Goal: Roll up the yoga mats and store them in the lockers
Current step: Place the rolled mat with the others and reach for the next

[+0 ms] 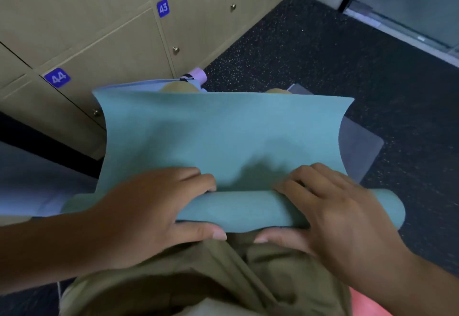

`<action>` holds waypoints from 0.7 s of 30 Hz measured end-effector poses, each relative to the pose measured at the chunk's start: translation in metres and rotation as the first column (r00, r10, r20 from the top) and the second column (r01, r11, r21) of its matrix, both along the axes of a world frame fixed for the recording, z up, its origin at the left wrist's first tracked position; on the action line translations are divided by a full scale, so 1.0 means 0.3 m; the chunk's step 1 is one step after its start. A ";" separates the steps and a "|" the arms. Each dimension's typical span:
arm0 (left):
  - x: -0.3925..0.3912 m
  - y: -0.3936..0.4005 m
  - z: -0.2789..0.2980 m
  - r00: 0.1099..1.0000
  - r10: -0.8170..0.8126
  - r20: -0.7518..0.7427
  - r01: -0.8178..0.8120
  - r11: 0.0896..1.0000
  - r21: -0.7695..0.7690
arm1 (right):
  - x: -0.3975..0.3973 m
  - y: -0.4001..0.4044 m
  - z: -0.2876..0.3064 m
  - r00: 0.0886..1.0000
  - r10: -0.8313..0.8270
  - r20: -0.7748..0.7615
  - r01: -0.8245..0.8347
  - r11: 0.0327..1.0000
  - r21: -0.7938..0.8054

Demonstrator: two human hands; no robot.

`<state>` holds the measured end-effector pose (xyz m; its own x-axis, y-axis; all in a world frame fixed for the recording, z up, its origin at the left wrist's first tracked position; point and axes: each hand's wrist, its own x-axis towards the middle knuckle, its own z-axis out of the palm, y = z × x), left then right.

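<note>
Teal yoga mat (218,131) lies over the person's lap, rolled part (238,210) nearest the body, long axis left–right. Left hand (154,206) and right hand (332,211) each curl round the roll, thumbs underneath. Unrolled sheet runs forward, away from both hands – toward closed lockers (104,42), front-left.

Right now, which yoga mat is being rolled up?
The teal mat across the person's lap. The left hand and right hand grip its rolled end. The pink mat by the lockers is already rolled and untouched.
</note>
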<state>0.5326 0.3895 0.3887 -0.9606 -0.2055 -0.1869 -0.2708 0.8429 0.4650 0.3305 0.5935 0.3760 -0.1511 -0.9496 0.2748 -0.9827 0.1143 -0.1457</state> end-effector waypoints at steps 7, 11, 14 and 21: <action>-0.038 -0.015 -0.011 0.996 -0.078 0.036 0.076 0.996 0.052 | 0.041 0.016 -0.068 0.997 0.026 -0.075 -0.030 0.998 -0.053; -0.057 -0.028 -0.006 0.991 -0.090 0.099 0.087 0.995 0.038 | 0.039 0.011 -0.095 0.999 0.034 -0.009 -0.035 0.998 -0.058; -0.063 -0.020 -0.006 0.996 -0.033 0.082 0.034 0.999 -0.005 | 0.015 -0.017 -0.091 0.997 0.044 0.057 -0.043 0.999 -0.028; -0.039 0.015 0.006 0.997 0.033 -0.076 -0.037 0.998 -0.051 | -0.043 -0.063 -0.066 0.979 0.105 0.173 -0.129 0.982 0.134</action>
